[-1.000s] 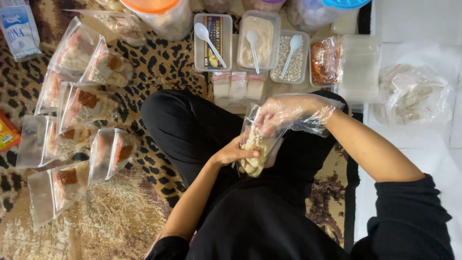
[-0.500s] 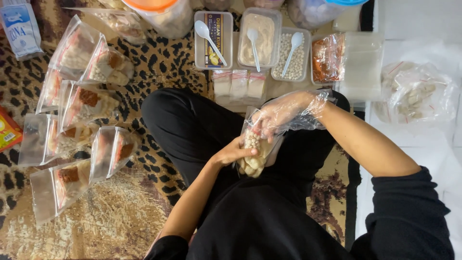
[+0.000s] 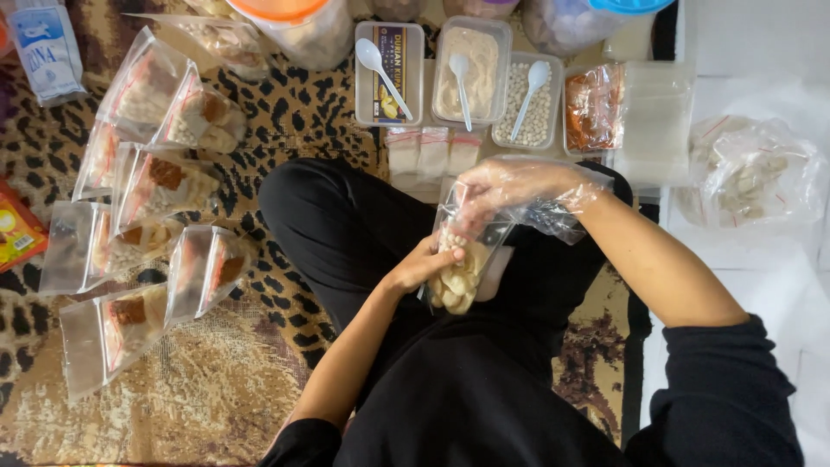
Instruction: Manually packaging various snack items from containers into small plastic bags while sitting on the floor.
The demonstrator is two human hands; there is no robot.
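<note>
I sit cross-legged in black clothes on a patterned rug. My left hand (image 3: 421, 268) grips the side of a clear zip bag (image 3: 462, 268) partly filled with pale crackers and small white balls, held over my lap. My right hand (image 3: 501, 192), in a loose clear plastic glove, pinches the top of that bag at its mouth. Just beyond lie three small sealed packets (image 3: 430, 151) of pale powder.
Filled zip bags (image 3: 156, 186) lie in rows on the rug at left. Ahead stand open tubs with white spoons: a printed packet tub (image 3: 388, 60), powder (image 3: 468, 69), white balls (image 3: 529, 104), plus a red-flake bag (image 3: 592, 108). A bag of crackers (image 3: 748, 173) sits at right.
My gloved right hand has shifted slightly up and left at the bag's mouth. The bag stays in my left hand over my lap.
</note>
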